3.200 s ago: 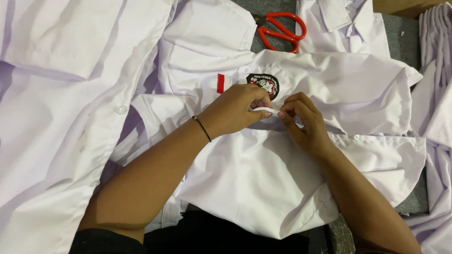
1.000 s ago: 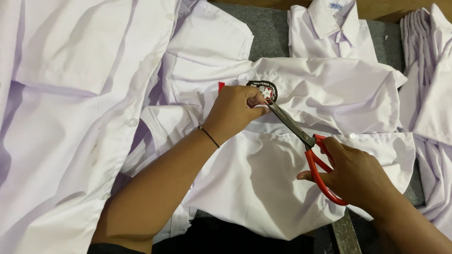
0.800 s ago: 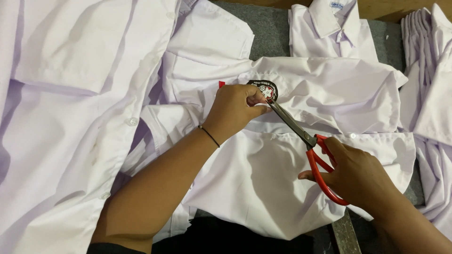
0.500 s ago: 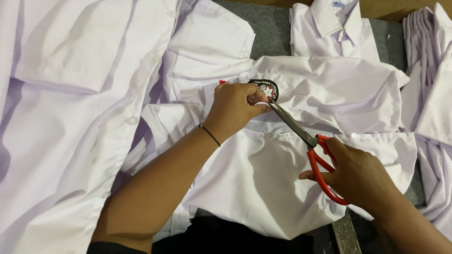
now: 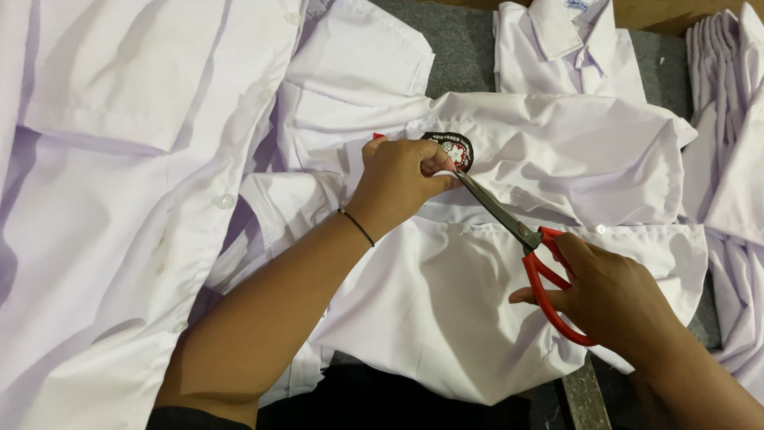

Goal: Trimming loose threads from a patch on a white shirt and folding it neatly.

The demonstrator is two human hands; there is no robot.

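Under the pile I worked on lay a dark grey, felt-like table covering (image 5: 458,40), bare only at the top between the garments and in a strip at the lower right. A brown wooden edge (image 5: 676,12) ran along the far side. White shirts (image 5: 103,199) covered most of the surface around me, some folded in a stack (image 5: 728,72) at right. The light was soft and even.

The left hand (image 5: 402,179) covers the near edge of the round embroidered badge (image 5: 450,149) and the tips of the scissors (image 5: 521,247), so whether the blades are parted cannot be told. The badge's design is too small to read. The folded shirts (image 5: 728,119) run off the right edge.
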